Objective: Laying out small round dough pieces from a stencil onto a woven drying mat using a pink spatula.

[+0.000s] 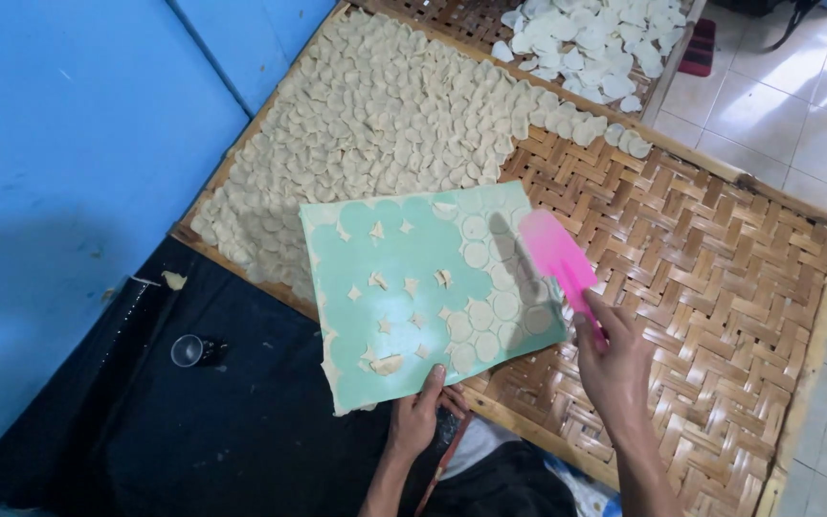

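Head view: pink spatula (pixel 557 257) blade up-left.

To your left stands a blue wall (pixel 69 124); to your right you see pale floor tiles (pixel 796 105). A black mat (pixel 193 431) lies below, under soft, even light.

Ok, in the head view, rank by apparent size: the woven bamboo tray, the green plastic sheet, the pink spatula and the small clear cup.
1. Woven bamboo tray, largest.
2. Green plastic sheet, held by the left hand; nearer the camera, yet plainly smaller.
3. Pink spatula, in the right hand.
4. Small clear cup on the dark cloth.
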